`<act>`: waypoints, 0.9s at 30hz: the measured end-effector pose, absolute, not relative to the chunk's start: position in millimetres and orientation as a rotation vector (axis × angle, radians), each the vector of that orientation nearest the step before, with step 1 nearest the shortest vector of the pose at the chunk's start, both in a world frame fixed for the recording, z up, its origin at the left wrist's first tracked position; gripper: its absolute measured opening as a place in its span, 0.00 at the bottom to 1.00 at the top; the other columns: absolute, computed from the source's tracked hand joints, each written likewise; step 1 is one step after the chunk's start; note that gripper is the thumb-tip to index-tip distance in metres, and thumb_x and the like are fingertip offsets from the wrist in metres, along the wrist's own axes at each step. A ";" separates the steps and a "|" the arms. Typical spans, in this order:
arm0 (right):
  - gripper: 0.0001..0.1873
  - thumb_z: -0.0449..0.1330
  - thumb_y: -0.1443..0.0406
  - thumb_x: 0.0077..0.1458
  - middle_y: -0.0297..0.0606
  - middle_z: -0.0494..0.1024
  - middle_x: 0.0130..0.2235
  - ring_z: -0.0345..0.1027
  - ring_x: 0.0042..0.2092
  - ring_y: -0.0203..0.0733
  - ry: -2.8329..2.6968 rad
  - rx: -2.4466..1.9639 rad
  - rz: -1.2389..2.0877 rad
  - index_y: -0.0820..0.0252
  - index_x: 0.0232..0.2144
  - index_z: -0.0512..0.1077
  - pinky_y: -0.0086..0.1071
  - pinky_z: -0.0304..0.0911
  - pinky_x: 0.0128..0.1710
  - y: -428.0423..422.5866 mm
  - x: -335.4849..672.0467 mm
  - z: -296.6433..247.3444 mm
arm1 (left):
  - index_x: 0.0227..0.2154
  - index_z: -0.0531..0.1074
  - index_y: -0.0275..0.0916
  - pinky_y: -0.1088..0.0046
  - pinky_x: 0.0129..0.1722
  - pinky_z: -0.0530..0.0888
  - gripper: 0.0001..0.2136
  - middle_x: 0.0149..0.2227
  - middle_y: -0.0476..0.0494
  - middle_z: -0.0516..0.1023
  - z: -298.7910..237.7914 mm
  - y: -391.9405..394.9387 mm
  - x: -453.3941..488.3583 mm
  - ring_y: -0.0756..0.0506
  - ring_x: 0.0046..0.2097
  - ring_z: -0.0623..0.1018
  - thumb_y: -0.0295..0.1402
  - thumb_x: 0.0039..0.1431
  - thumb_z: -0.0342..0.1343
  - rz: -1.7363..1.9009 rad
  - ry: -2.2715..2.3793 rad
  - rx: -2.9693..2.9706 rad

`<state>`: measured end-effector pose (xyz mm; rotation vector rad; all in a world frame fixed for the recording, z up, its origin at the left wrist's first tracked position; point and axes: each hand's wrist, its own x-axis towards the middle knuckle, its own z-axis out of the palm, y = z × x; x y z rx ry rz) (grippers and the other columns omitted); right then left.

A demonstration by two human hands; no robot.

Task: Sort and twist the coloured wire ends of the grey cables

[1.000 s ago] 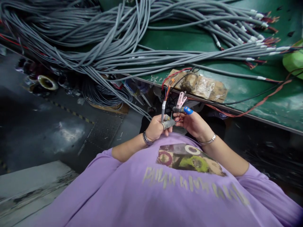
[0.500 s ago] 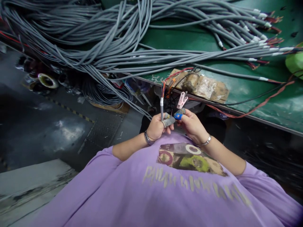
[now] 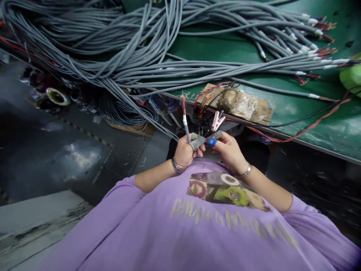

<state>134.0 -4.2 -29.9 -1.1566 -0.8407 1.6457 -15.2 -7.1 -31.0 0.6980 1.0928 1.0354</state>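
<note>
In front of my chest, my left hand [image 3: 186,150] is closed, with grey wrapping on its thumb and a finger. A grey cable [image 3: 187,130] rises from it, tilted left, with a white sleeve and bare coloured wires at the top. Several thin wires [image 3: 205,139] show between the fingertips of both hands. My right hand [image 3: 229,150], with blue tape on the thumb and a grey covering on the index finger, pinches at these wires. Their far ends are hidden by the fingers. Just beyond the right hand is a pink clip [image 3: 218,121] at the bench edge.
A large bundle of grey cables [image 3: 118,56] lies across the green bench [image 3: 220,45], stripped ends to the right. A taped wooden block [image 3: 248,105] sits at the bench edge. Coiled cable [image 3: 126,113] and wire spools [image 3: 58,96] are below on the left.
The grey cable has tipped to the left with its coloured wire end. My hands have drawn slightly apart, and more thin wires now show between the fingertips.
</note>
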 end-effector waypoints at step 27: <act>0.18 0.73 0.55 0.40 0.30 0.72 0.24 0.62 0.27 0.32 -0.846 -1.144 1.670 0.59 0.23 0.71 0.29 0.60 0.29 0.7 131.6 -30.5 | 0.21 0.66 0.37 0.80 0.12 0.55 0.17 0.17 0.51 0.72 -24.1 -10.0 -15.7 0.55 0.14 0.67 0.42 0.45 0.66 0.875 1.137 0.812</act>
